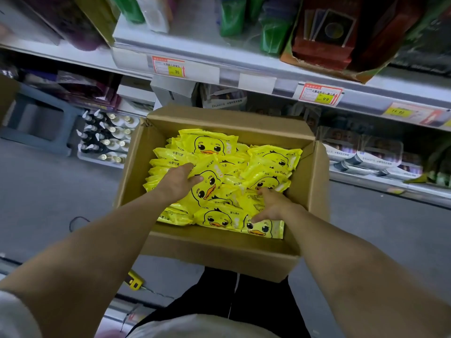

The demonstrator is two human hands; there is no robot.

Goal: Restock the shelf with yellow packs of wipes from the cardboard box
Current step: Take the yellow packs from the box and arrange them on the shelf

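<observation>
An open cardboard box stands on the floor in front of the shelves, filled with several yellow packs of wipes printed with a duck face. Both my hands reach down into it. My left hand grips a tilted yellow pack near the box's middle, thumb on its face and fingers over its left edge. My right hand curls its fingers round packs at the front right, thumb on a flat pack. Which pack it holds is partly hidden by the hand.
A white shelf edge with red price tags runs above the box, goods stacked on it. A lower shelf at right holds white packs. A crate of bottles and a grey stool stand at left. My legs are below the box.
</observation>
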